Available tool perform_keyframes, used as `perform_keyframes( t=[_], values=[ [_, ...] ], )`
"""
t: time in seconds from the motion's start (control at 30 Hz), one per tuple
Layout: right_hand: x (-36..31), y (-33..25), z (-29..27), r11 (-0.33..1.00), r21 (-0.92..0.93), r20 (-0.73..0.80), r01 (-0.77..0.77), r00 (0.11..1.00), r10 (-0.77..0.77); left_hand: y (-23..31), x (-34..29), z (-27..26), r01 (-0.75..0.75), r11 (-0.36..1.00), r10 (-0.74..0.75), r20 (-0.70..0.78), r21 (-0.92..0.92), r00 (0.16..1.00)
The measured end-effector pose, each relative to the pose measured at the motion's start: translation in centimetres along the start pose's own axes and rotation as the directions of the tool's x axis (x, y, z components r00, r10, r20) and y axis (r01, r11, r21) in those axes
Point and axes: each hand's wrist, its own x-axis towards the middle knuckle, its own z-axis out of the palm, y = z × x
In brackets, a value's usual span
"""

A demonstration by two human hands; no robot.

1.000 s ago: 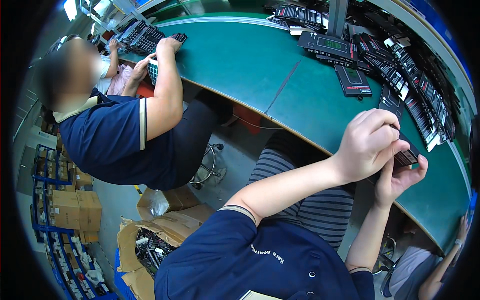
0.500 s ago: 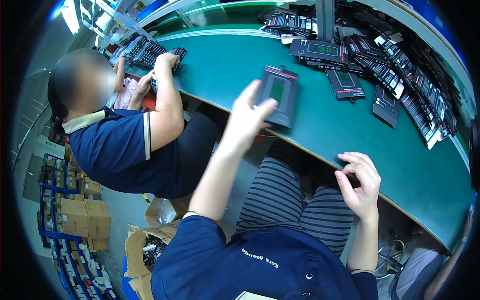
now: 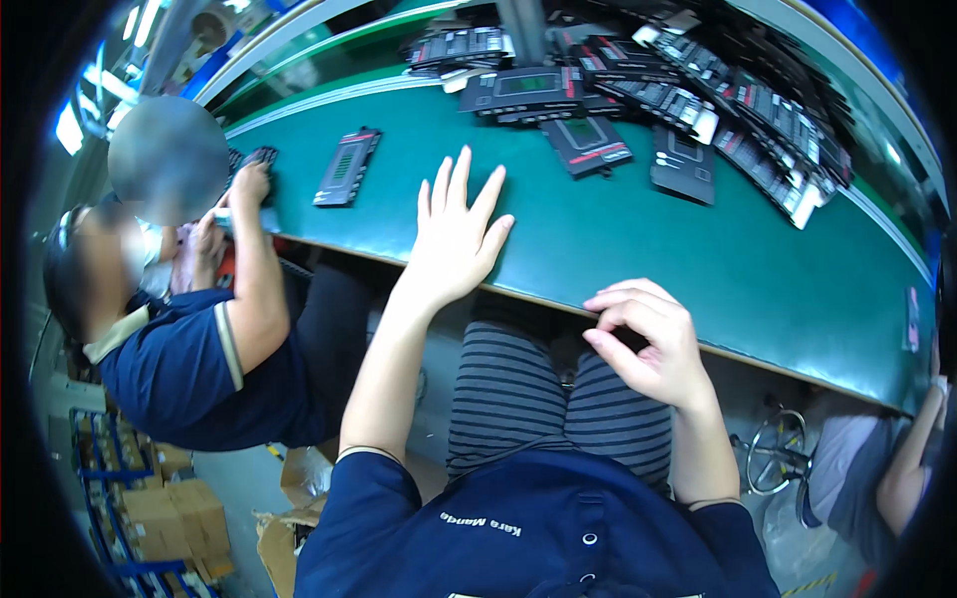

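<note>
My left hand [image 3: 454, 239] is open over the green table, its fingers spread and nothing in them. To its left, apart from it, a flat black battery box [image 3: 347, 167] with a green picture and a red stripe lies on the table. At the table's front edge, my right hand [image 3: 648, 339] is loosely curled, with a gap between thumb and fingers and nothing visible in it. Beyond both hands, another black box [image 3: 586, 143] lies in front of the heap, and a dark flat packet [image 3: 683, 164] lies to its right.
A large heap of black boxes [image 3: 768, 120] spreads over the back right of the green table [image 3: 558, 234], near a grey post [image 3: 521, 35]. At the left a co-worker in a blue shirt [image 3: 189, 349] handles things at the table. Cardboard cartons [image 3: 179, 518] stand lower left.
My left hand has let go of the black battery box, which now lies farther left on the table. The view has shifted, and my right hand keeps its curled pose.
</note>
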Motion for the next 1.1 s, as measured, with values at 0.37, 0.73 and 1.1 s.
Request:
perform_keyframes(
  t=[0.37, 0.73, 1.1],
  values=[
    [-4.2, 1.3, -6.8, 0.982, -0.077, -0.274, -0.171, 0.951, 0.144, 10.1, 1.1, -0.5, -0.213, 0.927, 0.219, -0.015, -0.308, 0.976],
    [-12.6, 9.0, -27.8, 0.479, -0.598, -0.690, -0.642, 0.717, 0.099, 11.3, -5.0, 0.0, -0.369, 0.911, 0.325, -0.231, -0.184, 0.917],
    [-17.1, 10.9, -42.5, -0.435, -0.442, -0.890, -0.784, 0.323, 0.321, 8.2, -3.0, -0.7, 0.014, 0.331, -0.527, -0.172, -0.944, 0.832]
  ],
)
